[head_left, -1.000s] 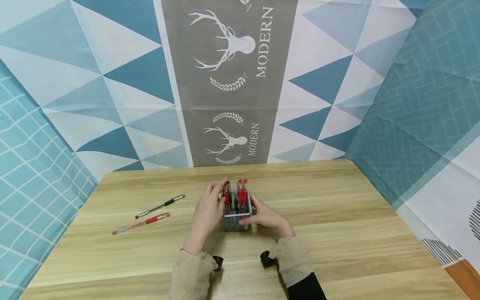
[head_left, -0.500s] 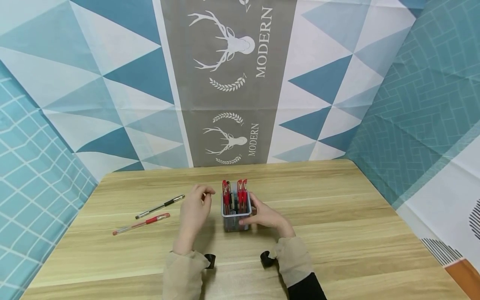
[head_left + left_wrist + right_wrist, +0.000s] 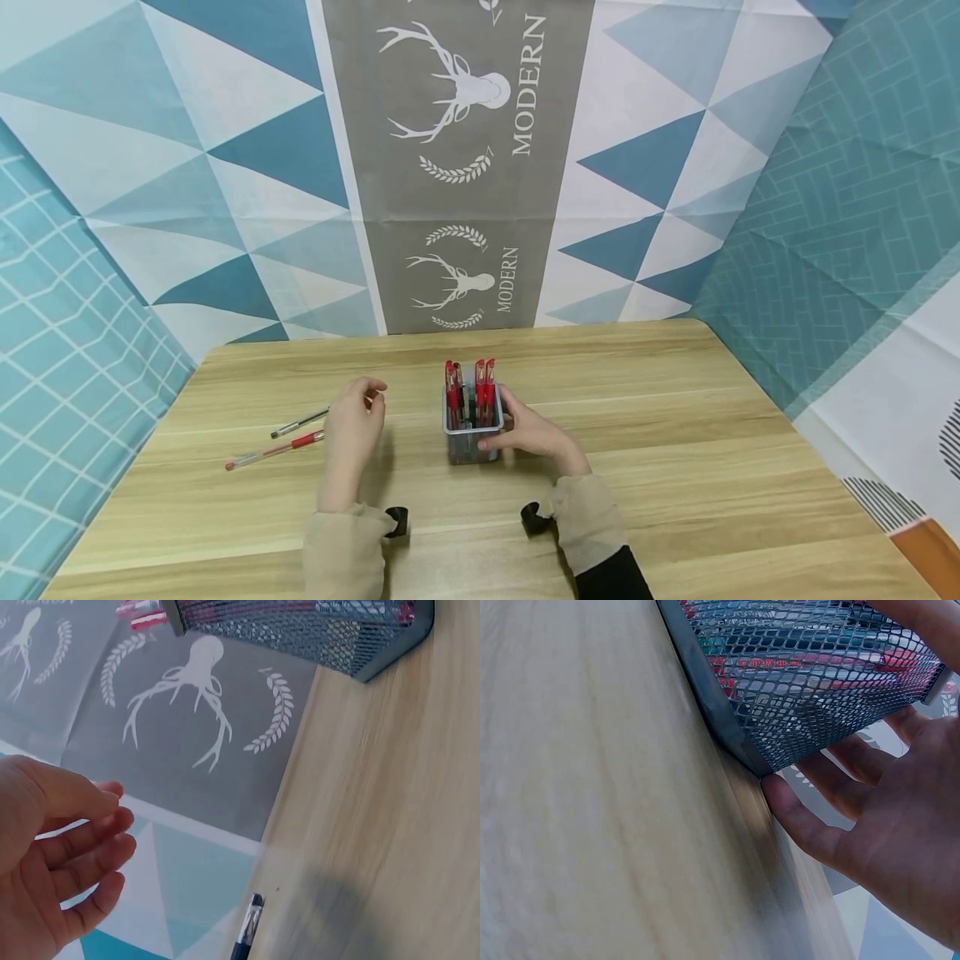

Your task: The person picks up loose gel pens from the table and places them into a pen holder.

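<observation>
A dark mesh pen holder [image 3: 463, 448] with a pale rim stands on the table, several red and black pens [image 3: 482, 392] upright in it. Its right side is held by my right hand [image 3: 531, 429]; in the right wrist view that hand's fingers curve around the mesh wall [image 3: 802, 690]. My left hand [image 3: 352, 429], fingers loosely bent and nothing between them, hovers left of the holder. Beside it lie a black-gripped pen [image 3: 298, 422] and a red pen [image 3: 270, 453], their right ends hidden behind the hand. The left wrist view catches the black pen's end [image 3: 250, 922].
The wooden table [image 3: 675, 467] runs back to a patterned backdrop [image 3: 450, 283] with deer heads and triangles. Black curled straps [image 3: 534, 518] stick out by both sleeves. Hanging cloth closes off the left and right sides.
My left hand has let go at the pens in the holder and moved left, now partly covering the two lying pens. The right hand and the holder have stayed in place.
</observation>
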A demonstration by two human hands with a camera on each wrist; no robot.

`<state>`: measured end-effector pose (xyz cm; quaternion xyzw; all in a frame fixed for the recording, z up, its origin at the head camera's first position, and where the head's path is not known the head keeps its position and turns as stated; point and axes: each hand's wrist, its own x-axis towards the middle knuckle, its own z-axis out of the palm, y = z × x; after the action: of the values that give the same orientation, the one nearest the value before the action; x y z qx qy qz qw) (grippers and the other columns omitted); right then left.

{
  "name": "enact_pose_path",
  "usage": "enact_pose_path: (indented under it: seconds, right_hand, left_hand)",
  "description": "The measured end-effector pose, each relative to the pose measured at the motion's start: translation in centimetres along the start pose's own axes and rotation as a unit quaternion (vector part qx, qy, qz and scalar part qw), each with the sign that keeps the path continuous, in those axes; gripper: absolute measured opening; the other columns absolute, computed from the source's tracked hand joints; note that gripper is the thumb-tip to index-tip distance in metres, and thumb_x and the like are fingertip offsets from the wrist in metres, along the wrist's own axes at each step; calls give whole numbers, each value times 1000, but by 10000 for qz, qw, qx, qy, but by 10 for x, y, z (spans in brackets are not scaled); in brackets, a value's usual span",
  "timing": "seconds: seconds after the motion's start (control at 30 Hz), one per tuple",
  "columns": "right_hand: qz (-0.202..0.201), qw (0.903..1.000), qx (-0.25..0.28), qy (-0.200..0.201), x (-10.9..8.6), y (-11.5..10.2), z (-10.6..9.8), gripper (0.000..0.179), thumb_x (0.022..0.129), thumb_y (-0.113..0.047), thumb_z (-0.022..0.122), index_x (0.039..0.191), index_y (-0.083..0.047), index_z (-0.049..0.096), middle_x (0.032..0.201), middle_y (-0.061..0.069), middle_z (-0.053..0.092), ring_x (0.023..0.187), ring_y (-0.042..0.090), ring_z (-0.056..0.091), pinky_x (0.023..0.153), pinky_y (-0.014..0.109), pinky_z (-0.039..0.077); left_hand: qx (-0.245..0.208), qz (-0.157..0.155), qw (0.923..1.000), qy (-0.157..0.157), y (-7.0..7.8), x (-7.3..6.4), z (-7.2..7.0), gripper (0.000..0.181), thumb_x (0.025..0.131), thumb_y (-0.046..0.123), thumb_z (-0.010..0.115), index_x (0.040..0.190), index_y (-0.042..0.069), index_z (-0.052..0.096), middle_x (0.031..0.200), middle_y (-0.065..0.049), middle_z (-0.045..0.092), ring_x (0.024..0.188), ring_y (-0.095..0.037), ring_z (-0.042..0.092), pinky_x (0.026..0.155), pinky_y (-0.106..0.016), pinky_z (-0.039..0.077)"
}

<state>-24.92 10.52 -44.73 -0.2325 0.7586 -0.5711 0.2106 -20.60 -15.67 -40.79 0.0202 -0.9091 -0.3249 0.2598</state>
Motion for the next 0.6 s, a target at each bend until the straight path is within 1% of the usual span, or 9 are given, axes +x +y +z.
enact_pose_path:
  seconds: [0.1,0.2,0.33,0.47,0.6]
  right_hand:
    - [-4,10000,17,-9,0,0,0,99,74,-16,75,146,-25,7,139,9,37,126,27,38,107,44,27]
    - [0,10000,24,-12,0,0,0,100,74,-16,75,146,-25,7,139,9,37,126,27,38,107,44,26]
    - [13,10000,27,-15,0,0,0,99,74,-16,75,146,-26,7,140,9,36,126,27,38,107,44,27]
    - [-16,10000,32,-28,-1,0,0,99,75,-17,74,146,-27,5,141,9,35,127,26,37,106,44,28]
    - [-12,10000,9,-31,-1,-1,0,100,76,-18,74,146,-27,3,141,9,35,127,26,36,106,45,28]
  left_hand:
    - [42,-238,9995,-180,-5,0,-2,15,83,1,54,94,2,64,86,-12,62,78,-26,58,66,-40,46]
    - [253,-422,9984,-268,-9,-2,-5,17,83,1,53,96,2,64,88,-13,63,80,-28,60,68,-42,46]
    - [651,-512,9957,-411,-13,-4,-9,21,81,-2,51,97,-1,65,88,-16,63,81,-33,60,68,-45,45]
    - [925,-603,9920,-615,-17,-6,-9,27,78,-4,48,100,-3,64,93,-20,63,84,-38,59,70,-47,45]
    - [1134,-674,9891,-656,-21,-6,-7,28,78,-4,50,103,-3,63,98,-23,62,89,-43,58,71,-49,45]
